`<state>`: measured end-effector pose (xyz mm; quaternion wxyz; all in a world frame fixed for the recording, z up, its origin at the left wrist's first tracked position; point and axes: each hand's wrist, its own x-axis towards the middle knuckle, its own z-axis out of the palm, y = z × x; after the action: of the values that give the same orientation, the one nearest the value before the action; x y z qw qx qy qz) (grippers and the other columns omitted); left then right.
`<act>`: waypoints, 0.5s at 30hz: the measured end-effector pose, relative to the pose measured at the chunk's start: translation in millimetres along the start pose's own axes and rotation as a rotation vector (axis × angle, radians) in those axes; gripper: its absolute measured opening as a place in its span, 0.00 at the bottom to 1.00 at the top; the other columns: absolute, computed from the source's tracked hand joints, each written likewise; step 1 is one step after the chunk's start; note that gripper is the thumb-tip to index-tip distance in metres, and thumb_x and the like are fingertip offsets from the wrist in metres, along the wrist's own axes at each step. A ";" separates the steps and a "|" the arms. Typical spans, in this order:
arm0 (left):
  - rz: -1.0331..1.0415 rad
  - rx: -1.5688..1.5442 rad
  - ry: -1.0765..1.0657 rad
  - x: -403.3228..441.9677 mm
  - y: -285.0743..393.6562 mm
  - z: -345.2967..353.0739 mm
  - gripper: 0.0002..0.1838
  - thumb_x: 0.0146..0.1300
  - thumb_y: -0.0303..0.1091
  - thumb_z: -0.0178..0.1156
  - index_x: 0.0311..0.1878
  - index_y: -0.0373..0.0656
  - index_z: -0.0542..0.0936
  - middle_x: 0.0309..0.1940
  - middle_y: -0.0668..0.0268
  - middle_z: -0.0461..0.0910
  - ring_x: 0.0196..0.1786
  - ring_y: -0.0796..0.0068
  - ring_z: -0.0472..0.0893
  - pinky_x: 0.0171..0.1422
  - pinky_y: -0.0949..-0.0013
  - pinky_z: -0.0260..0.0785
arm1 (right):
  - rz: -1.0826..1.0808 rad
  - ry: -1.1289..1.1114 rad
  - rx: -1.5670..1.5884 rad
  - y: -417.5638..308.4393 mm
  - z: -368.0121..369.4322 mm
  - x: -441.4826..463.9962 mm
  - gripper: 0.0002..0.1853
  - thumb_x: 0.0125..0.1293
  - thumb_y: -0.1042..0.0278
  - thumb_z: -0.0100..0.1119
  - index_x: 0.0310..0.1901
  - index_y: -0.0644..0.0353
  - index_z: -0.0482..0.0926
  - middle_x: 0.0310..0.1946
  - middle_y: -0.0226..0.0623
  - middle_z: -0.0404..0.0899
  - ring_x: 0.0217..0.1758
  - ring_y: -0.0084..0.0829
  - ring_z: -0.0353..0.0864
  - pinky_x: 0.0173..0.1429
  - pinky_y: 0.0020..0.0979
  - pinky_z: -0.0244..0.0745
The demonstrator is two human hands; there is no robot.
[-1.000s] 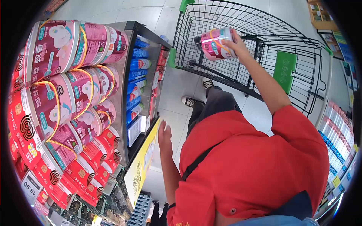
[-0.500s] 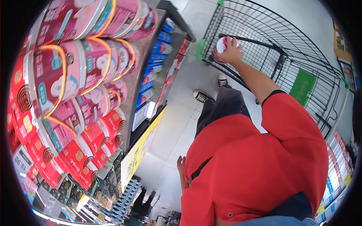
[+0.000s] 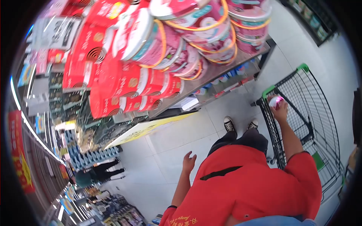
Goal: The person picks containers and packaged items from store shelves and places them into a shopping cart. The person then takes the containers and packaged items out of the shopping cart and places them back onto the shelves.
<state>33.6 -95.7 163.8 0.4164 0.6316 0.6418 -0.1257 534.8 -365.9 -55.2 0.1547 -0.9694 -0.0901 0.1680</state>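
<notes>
My right hand (image 3: 279,110) grips a pink canister (image 3: 276,101) by its upper part, inside the near end of the black wire shopping cart (image 3: 320,109); only the canister's pale lid shows clearly. Low over the floor at my left side, my left hand (image 3: 189,162) hangs with its fingers apart and holds nothing. Stacked pink tubs with yellow handles (image 3: 215,34) stand on the shelf at the top, beside red boxes with black spirals (image 3: 124,84).
Below the stacks run a yellow sign (image 3: 147,130) and a shelf edge (image 3: 264,56). Another person in dark clothes (image 3: 94,174) is in the aisle at lower left. A dark shelf unit (image 3: 313,19) stands at the upper right. My shoes (image 3: 229,125) are on the tiled floor.
The view has swung, so the stacks lie across the top and the cart at the right. My right hand has lowered the canister into the cart, still holding it.
</notes>
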 end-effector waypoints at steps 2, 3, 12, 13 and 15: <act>0.341 -0.038 0.203 13.2 5.9 -9.4 0.26 0.62 0.38 0.64 0.62 0.37 0.74 0.57 0.52 0.77 0.51 0.62 0.80 0.49 0.63 0.74 | -0.065 -0.027 0.299 11.5 -11.2 -0.2 0.54 0.50 0.44 0.71 0.73 0.62 0.55 0.69 0.60 0.58 0.71 0.58 0.59 0.67 0.48 0.66; 0.381 -0.086 0.251 9.6 30.9 -23.1 0.25 0.61 0.36 0.65 0.61 0.38 0.75 0.57 0.53 0.77 0.52 0.63 0.79 0.50 0.64 0.73 | 0.003 -0.110 0.444 25.3 -7.1 4.9 0.50 0.53 0.46 0.68 0.71 0.66 0.57 0.66 0.61 0.61 0.69 0.56 0.63 0.66 0.44 0.67; 1.077 0.064 0.826 -78.1 222.3 -230.2 0.23 0.57 0.29 0.66 0.57 0.39 0.76 0.58 0.54 0.76 0.62 0.54 0.74 0.69 0.57 0.62 | 0.202 -0.275 0.801 -10.1 -107.4 -92.9 0.32 0.70 0.44 0.49 0.69 0.56 0.66 0.59 0.38 0.75 0.57 0.37 0.76 0.45 0.36 0.72; 1.111 0.102 0.865 -82.7 234.7 -252.0 0.25 0.56 0.29 0.66 0.58 0.38 0.76 0.57 0.54 0.76 0.62 0.54 0.74 0.68 0.57 0.62 | 0.113 -0.261 0.745 -16.1 -115.5 -100.9 0.30 0.71 0.47 0.48 0.67 0.58 0.68 0.57 0.39 0.76 0.58 0.35 0.76 0.44 0.34 0.72; 1.126 0.157 0.916 -86.3 256.7 -286.1 0.29 0.53 0.31 0.69 0.59 0.37 0.74 0.57 0.52 0.76 0.63 0.53 0.73 0.68 0.57 0.62 | -0.013 -0.158 0.746 -18.4 -107.6 -110.4 0.27 0.73 0.56 0.49 0.64 0.69 0.69 0.58 0.47 0.75 0.62 0.37 0.74 0.59 0.33 0.70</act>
<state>148.6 83.7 495.0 0.0609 0.8832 0.3188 0.3386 468.3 -402.6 80.2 0.4905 -0.8299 -0.0405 0.2628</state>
